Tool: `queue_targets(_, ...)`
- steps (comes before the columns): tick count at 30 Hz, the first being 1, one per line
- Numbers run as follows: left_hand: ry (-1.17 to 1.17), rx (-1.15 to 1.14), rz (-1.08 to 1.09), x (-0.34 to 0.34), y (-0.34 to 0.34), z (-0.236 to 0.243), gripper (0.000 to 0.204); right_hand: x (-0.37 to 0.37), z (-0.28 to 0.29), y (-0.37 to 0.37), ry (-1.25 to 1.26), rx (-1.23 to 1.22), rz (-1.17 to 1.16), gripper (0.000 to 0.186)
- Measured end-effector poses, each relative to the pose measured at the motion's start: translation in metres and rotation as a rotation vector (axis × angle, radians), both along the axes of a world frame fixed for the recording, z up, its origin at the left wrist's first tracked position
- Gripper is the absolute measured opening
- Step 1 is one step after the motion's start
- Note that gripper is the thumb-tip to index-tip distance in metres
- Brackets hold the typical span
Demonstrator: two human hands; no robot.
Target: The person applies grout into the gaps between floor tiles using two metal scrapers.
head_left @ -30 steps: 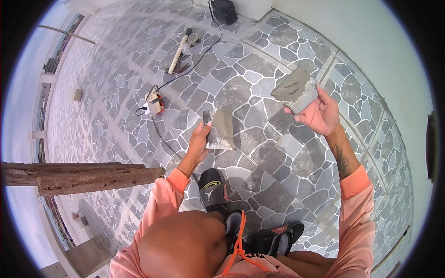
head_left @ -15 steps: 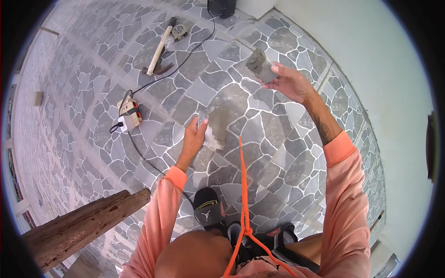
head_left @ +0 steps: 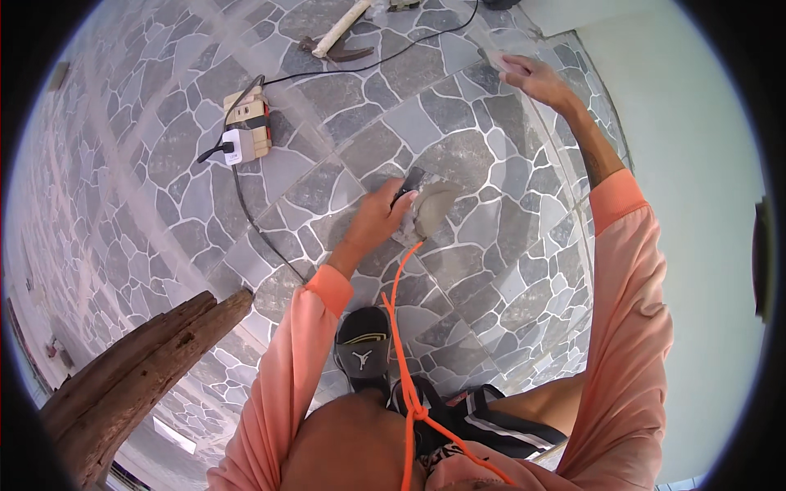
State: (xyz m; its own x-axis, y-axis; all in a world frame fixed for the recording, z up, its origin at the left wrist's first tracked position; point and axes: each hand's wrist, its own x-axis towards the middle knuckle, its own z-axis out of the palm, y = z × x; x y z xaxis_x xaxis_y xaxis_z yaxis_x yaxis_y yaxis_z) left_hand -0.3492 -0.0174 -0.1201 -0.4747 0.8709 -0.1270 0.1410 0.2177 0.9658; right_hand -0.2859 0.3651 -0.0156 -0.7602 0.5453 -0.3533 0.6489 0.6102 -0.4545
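Observation:
My left hand (head_left: 383, 211) is closed on the edge of a flat putty scraper (head_left: 409, 231), low over the stone-patterned floor at the middle. A mound of wet grey paste (head_left: 438, 204) sits on that scraper. Farther off at the right, by the foot of the wall, my right hand (head_left: 536, 80) grips a second, pale putty scraper (head_left: 496, 60). It is tilted almost edge-on, with its far edge near the floor; whether it touches I cannot tell. My fingers hide part of both tools.
A beige power strip (head_left: 260, 135) with a white plug stands at the left, its black cable (head_left: 360, 69) crossing the floor. Farther away lies a claw hammer (head_left: 340, 33). A rough wooden post (head_left: 155, 368) juts in at the lower left. The pale wall (head_left: 688, 147) runs along the right.
The view has shifted, and floor objects sit higher in it. My right hand has moved away toward the wall's foot and tilted its scraper. My left hand has come inward with the paste.

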Motion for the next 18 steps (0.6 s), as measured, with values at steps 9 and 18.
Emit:
queue_targets(9,-0.025,-0.054,-0.043,-0.008,-0.006,0.004,0.039,-0.029,-0.030,-0.032,-0.219,0.604,0.412,0.058)
queue_targets(18,-0.043,-0.009,-0.039,-0.008,-0.005,0.004,0.035,-0.046,-0.020,-0.045,-0.181,0.454,0.350,0.047)
